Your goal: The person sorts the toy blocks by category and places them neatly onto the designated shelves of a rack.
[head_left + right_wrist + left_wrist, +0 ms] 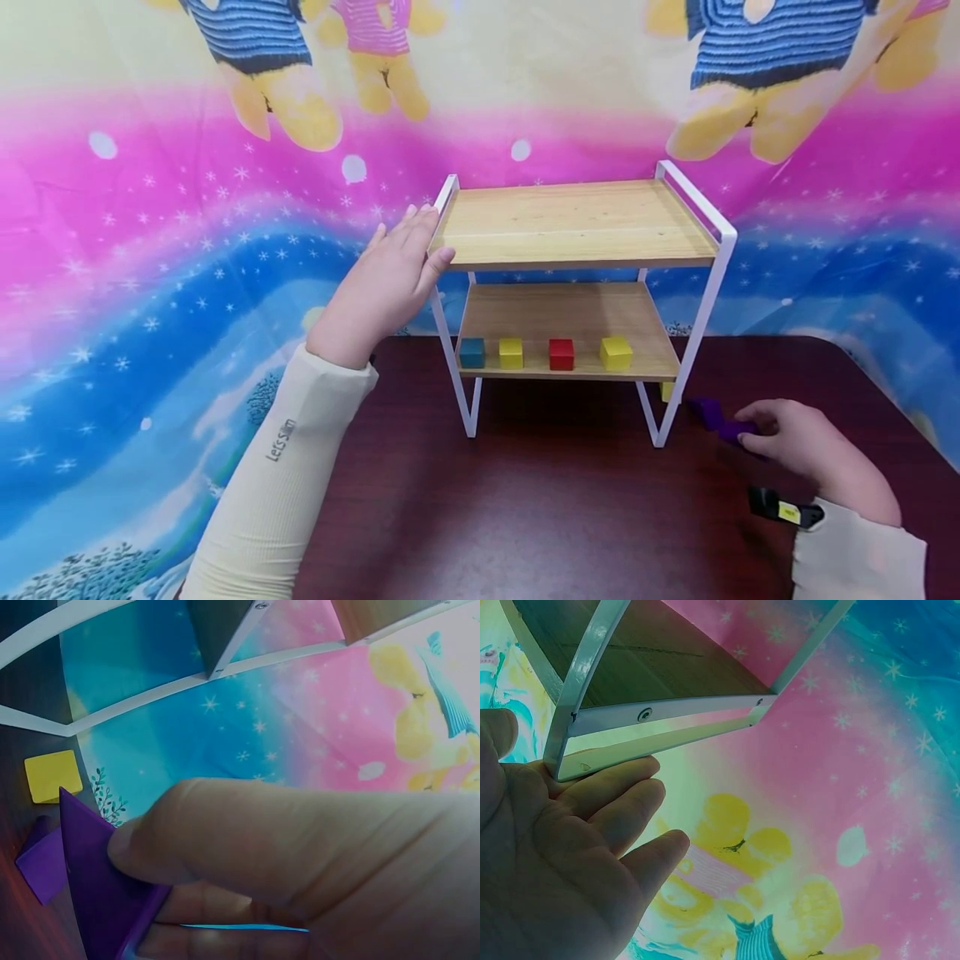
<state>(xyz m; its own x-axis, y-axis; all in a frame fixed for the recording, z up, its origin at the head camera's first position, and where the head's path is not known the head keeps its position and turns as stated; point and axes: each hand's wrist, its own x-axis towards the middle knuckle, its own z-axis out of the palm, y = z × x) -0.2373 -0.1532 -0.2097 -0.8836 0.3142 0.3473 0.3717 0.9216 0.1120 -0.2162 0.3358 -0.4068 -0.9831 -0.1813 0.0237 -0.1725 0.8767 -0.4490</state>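
Note:
A two-tier shelf has wooden boards and a white metal frame point(701, 321). My left hand point(386, 283) rests against the frame's upper left corner with its fingers straight, and in the left wrist view the fingers lie along the white bar point(615, 752). To the right of the shelf, my right hand point(806, 442) pinches a purple triangular block point(97, 877) between thumb and fingers. Beside that block, another purple block point(43, 866) lies on the table. A yellow block point(52, 776) sits by the shelf's right leg, partly hidden in the head view.
On the lower board point(555, 312) stands a row: a teal cube point(472, 352), a yellow cube point(511, 353), a red cube point(561, 354) and a second yellow cube point(616, 353). The dark table point(525, 500) meets a patterned cloth backdrop point(225, 208) behind the shelf.

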